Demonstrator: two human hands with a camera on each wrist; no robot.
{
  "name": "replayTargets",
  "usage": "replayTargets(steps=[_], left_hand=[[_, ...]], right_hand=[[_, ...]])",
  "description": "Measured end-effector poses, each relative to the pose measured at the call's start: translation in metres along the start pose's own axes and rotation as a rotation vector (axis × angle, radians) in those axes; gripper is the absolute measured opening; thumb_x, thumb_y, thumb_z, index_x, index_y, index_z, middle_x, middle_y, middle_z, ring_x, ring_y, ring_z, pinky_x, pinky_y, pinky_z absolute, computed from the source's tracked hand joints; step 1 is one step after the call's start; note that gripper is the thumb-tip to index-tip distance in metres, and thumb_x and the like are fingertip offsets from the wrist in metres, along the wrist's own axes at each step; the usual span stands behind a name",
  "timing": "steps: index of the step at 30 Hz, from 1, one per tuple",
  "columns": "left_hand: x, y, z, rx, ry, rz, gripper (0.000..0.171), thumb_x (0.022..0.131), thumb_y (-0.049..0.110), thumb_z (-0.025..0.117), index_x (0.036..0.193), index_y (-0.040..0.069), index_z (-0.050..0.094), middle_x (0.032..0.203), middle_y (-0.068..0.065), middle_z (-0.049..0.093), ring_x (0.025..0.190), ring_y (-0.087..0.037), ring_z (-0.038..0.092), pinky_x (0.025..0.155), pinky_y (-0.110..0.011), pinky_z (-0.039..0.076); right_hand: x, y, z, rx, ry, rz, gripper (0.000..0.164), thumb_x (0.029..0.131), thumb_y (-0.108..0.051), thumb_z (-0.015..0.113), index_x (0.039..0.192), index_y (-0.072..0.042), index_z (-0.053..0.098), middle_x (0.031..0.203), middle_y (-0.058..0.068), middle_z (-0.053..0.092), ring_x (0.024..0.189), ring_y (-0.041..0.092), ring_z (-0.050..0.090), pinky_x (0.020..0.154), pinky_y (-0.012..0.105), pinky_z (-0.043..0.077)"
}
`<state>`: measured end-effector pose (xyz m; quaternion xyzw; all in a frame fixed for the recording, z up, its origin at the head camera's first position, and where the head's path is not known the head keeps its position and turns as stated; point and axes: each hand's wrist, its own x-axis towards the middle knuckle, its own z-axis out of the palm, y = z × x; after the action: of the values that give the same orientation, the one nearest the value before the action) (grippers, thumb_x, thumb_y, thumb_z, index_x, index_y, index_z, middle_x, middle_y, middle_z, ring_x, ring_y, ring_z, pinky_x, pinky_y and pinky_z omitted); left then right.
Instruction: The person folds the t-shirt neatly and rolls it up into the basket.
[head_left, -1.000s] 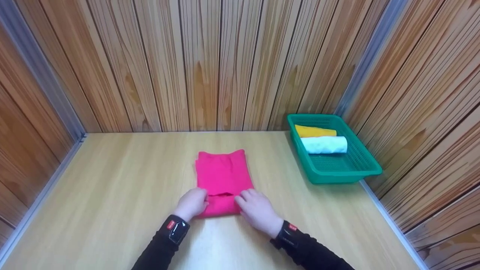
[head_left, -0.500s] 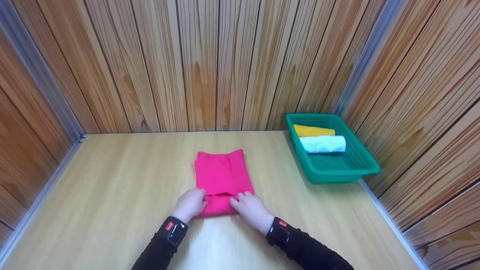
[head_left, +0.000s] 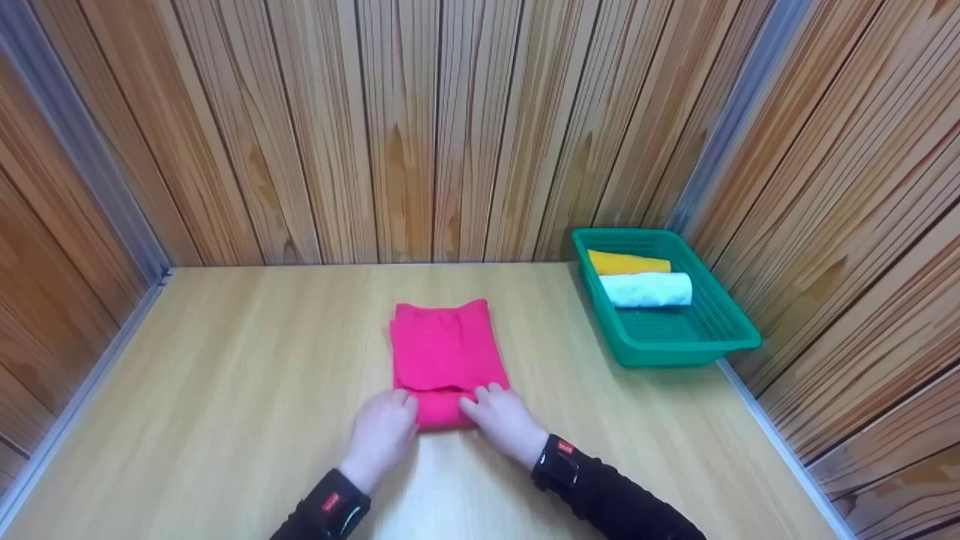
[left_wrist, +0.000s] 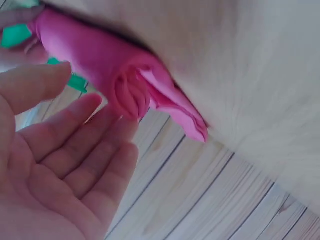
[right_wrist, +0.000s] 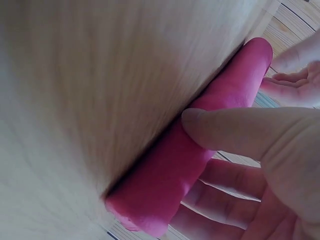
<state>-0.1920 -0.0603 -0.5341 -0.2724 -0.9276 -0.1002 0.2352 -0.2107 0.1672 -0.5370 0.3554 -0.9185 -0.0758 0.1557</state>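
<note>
A bright pink folded cloth [head_left: 448, 346] lies flat mid-table in the head view, its near edge turned into a thick roll. My left hand [head_left: 382, 429] is at the roll's left end. In the left wrist view its fingers [left_wrist: 87, 135] are nearly straight, tips touching the spiral end of the pink cloth [left_wrist: 85, 52], with the thumb apart from it. My right hand [head_left: 508, 421] holds the roll towards its right end. The right wrist view shows its thumb [right_wrist: 225, 131] pressed on the near side of the rolled cloth [right_wrist: 160, 175], fingers curving round the opposite side.
A green plastic basket [head_left: 694, 347] stands at the back right, by the side wall. Inside lie a rolled white cloth [head_left: 651, 290] and a yellow cloth [head_left: 626, 262]. Wood-panelled walls [head_left: 405, 135] enclose the light wooden table [head_left: 247, 360] at the back and sides.
My left hand has loosened from the roll's left end and drawn slightly towards me. My right hand shifted a little left along the roll. The flat part of the cloth looks the same.
</note>
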Motion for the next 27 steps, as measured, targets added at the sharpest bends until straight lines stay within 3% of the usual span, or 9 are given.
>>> replayTargets(steps=[5,9,12,20,27], left_hand=[[-0.007,0.005,0.002,0.08,-0.012,0.021,0.02,0.067,-0.002,0.077,0.077,0.004,0.06,0.075,-0.008,0.058,0.07,-0.025,0.059,0.063,-0.037,0.05],[-0.005,0.006,0.005,0.146,-0.022,0.029,0.018,0.069,-0.006,0.073,0.075,0.005,0.061,0.07,-0.007,0.06,0.064,-0.023,0.059,0.059,-0.034,0.05],[-0.002,0.006,0.011,0.174,-0.029,0.03,0.018,0.07,-0.006,0.072,0.071,0.006,0.058,0.065,-0.006,0.058,0.058,-0.022,0.057,0.055,-0.034,0.047],[0.005,0.008,0.012,0.15,-0.071,-0.027,0.019,0.072,-0.005,0.069,0.067,0.008,0.056,0.056,-0.003,0.052,0.051,-0.021,0.054,0.047,-0.035,0.044],[0.004,0.009,0.011,0.15,-0.077,-0.03,0.019,0.074,-0.004,0.067,0.067,0.009,0.056,0.057,-0.002,0.052,0.051,-0.019,0.053,0.047,-0.034,0.045]], right_hand=[[0.0,0.001,0.0,0.004,0.027,-0.014,0.026,0.078,-0.012,0.079,0.096,-0.014,0.061,0.078,0.004,0.058,0.068,0.019,0.053,0.053,0.025,0.04],[0.0,0.002,0.0,0.032,0.04,-0.015,0.023,0.079,0.0,0.072,0.093,-0.013,0.059,0.075,0.003,0.056,0.067,0.018,0.05,0.054,0.023,0.035],[0.0,0.003,0.001,0.043,0.032,-0.014,0.022,0.08,0.0,0.071,0.095,-0.013,0.06,0.077,0.003,0.057,0.068,0.018,0.05,0.055,0.023,0.035],[0.0,0.004,0.0,0.048,-0.022,0.005,0.024,0.083,-0.006,0.074,0.103,-0.014,0.063,0.083,0.004,0.06,0.07,0.017,0.052,0.057,0.024,0.041],[-0.001,0.003,0.0,0.037,-0.012,0.005,0.026,0.082,-0.004,0.073,0.104,-0.014,0.063,0.081,0.003,0.058,0.068,0.017,0.051,0.054,0.024,0.04]])
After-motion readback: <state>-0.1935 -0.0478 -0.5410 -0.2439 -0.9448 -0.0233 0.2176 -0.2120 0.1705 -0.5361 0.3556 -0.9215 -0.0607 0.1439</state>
